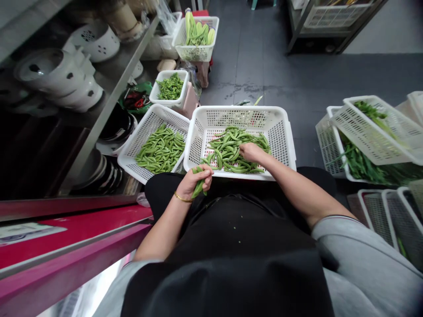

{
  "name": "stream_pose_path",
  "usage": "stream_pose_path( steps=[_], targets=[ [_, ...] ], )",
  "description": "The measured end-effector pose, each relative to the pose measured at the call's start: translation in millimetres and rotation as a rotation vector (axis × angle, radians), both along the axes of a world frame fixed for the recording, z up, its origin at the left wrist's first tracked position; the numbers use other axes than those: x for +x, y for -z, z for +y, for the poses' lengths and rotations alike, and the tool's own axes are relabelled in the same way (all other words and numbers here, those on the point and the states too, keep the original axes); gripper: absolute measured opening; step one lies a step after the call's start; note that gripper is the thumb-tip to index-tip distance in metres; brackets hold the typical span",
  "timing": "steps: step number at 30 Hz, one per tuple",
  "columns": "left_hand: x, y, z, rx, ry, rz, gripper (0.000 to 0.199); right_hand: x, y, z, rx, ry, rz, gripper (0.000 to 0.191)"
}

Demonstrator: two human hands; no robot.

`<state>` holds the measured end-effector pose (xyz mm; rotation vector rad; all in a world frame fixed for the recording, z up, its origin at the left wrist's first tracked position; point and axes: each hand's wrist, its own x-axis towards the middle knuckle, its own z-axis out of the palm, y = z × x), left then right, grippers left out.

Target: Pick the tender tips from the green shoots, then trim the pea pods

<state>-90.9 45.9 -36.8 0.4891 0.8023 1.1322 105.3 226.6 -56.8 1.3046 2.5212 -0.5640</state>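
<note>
My left hand (189,184), with a gold bracelet at its wrist, is closed around a few green pea pods (198,188), just outside the near left corner of a white perforated basket (289,152). Inside that basket lies a loose pile of pea pods (228,145). My right hand (254,153) reaches into the pile with its fingers curled together; what is between the fingertips is hidden. To the left, a second white basket (128,154) stands tilted against the first, with many pea pods (161,149) spread in it.
Behind stand a small basket of green peppers (170,86) and a basket of long green vegetables (198,34). A metal shelf (109,94) with white pots runs along the left. Stacked baskets (376,136) with leafy greens are on the right, above grey floor tiles (251,61).
</note>
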Motion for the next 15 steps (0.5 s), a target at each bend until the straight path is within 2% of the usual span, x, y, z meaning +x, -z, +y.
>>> stream_pose_path(
  steps=[1,3,5,6,7,8,9,10,12,13,15],
  targets=[
    [0,0.3,0,-0.009,0.004,0.012,0.019,11,-9.4,-5,-0.064,0.003,0.059,0.026],
    [2,1.4,1,-0.017,0.003,0.027,0.025,40,-34.3,-19,-0.317,-0.004,0.233,0.029],
    [6,2.1,3,-0.011,0.013,0.04,0.03,68,-59.5,-33,-0.662,-0.086,0.371,0.035],
    [8,2.1,3,-0.005,0.028,0.047,0.031,78,-68.9,-39,-0.791,-0.137,0.396,0.039],
    [10,1.8,4,0.001,0.047,0.052,0.032,85,-74.6,-43,-0.855,-0.169,0.404,0.043],
    [12,1.2,5,0.006,0.066,0.057,0.032,86,-76.0,-45,-0.834,-0.171,0.406,0.044],
    [14,0.5,6,0.009,0.081,0.06,0.033,83,-72.7,-45,-0.724,-0.142,0.397,0.043],
    [16,-0.4,7,0.008,0.09,0.06,0.033,75,-65.0,-43,-0.546,-0.094,0.368,0.041],
    [19,-2.3,8,0.001,0.092,0.058,0.033,50,-40.4,-34,-0.117,0.004,0.235,0.037],
    [20,-3.2,7,-0.001,0.087,0.058,0.032,35,-26.0,-28,0.011,0.017,0.098,0.039],
    [21,-4.1,4,-0.001,0.074,0.063,0.029,8,0.1,-18,0.079,0.005,-0.085,0.04]
  ],
)
